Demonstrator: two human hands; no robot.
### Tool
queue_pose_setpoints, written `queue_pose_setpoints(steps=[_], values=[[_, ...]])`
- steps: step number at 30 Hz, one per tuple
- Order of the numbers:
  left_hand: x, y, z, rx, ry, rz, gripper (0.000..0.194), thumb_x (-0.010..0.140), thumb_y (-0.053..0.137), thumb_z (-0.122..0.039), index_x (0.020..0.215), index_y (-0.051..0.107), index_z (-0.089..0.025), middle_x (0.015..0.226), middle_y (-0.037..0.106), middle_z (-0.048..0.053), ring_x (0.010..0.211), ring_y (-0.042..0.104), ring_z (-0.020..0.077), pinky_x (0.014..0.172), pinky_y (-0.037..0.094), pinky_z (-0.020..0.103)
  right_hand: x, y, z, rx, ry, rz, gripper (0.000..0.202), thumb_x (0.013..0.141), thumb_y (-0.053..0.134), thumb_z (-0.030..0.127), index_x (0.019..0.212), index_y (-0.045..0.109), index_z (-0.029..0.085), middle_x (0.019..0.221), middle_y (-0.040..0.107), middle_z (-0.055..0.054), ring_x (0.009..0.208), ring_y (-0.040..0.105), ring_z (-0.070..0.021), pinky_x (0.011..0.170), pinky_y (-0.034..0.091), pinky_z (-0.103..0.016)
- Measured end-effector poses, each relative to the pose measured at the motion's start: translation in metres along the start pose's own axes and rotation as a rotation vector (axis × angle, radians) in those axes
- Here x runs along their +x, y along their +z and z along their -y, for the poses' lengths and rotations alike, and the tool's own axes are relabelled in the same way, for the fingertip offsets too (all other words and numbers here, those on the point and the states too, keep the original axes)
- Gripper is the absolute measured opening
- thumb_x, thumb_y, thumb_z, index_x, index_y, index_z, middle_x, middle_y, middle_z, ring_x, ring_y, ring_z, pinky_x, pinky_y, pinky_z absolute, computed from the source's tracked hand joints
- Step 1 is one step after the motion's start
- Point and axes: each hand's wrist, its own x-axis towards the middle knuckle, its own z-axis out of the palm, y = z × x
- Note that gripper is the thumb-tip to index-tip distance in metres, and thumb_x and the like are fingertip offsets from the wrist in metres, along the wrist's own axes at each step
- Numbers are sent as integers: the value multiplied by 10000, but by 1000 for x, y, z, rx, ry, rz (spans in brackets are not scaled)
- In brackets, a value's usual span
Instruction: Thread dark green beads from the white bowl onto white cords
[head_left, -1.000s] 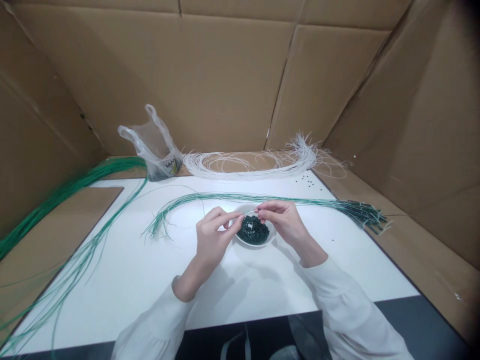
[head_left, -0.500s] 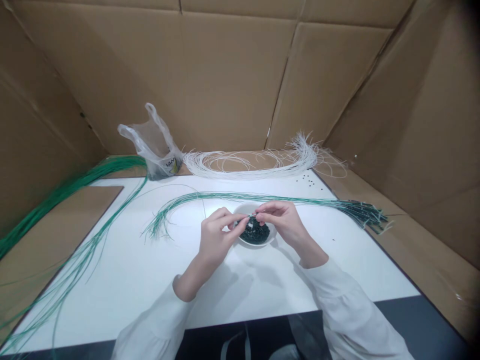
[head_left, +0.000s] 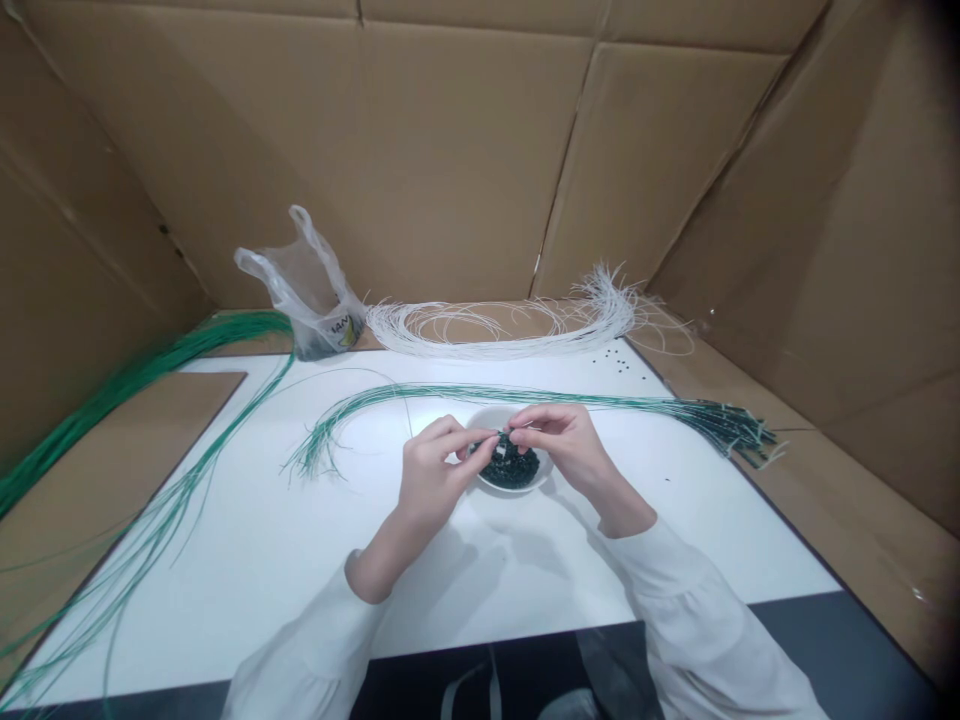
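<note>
Dark beads (head_left: 514,468), heaped in a white bowl (head_left: 510,489) on the white tabletop (head_left: 300,565), and both hands are right above them! The left hand (head_left: 431,472) has thumb and forefinger pinched on a thin strand (head_left: 408,400), which arcs over from the left and drops behind that hand. Just beside, over the bowl, the right hand (head_left: 576,450) has its thumb and forefinger brought together; whatever sits at those tips is too small to make out. Pale sleeves cover both forearms.

Directly behind the bowl, a long green bundle (head_left: 420,391) stretches across, frayed at its left, dark ends with pale tips fanning out at its right. Beyond that, dark specks (head_left: 621,366) lie scattered near the tabletop's far right corner.

Out at the back, a white coil (head_left: 487,350) sprawls before the cardboard wall (head_left: 480,150), its frayed end bunched at the right. Beside it on the left, a translucent plastic bag (head_left: 326,325) stands with handles up. And along the left, a thick green bunch (head_left: 150,368) sweeps past, with looser green strands (head_left: 169,515) trailing towards the near edge!
</note>
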Motion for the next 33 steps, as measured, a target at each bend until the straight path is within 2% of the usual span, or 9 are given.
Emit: queue_pose_setpoints(steps=[23,27,30,33], values=[[0,0,-1,25,44,1,105,732,602,-210,751,702,-183,526,485,-24,492,453,75,494,381,196,-2,7,10,-37,25,-6,124,531,749,241,626,694,183,635,655,-25,523,561,-118,507,493,-252],[1,0,-1,-11,-15,33,103,726,611,-206,757,705,-179,529,480,-24,503,455,78,502,380,197,-2,8,8,-21,26,1,114,536,748,234,621,689,185,626,642,-13,514,550,-107,507,487,-244],[2,0,-2,-50,-103,66,109,718,620,-226,758,706,-173,530,467,-28,501,450,76,499,371,196,-1,7,8,-1,29,-1,159,531,752,219,676,690,190,687,652,-14,568,571,-114,500,479,-226],[3,0,-1,-74,-184,95,135,723,616,-264,768,706,-174,544,447,-29,505,438,76,502,361,198,-1,5,10,-27,60,5,177,541,748,232,701,691,183,692,656,-14,533,554,-100,494,470,-224]])
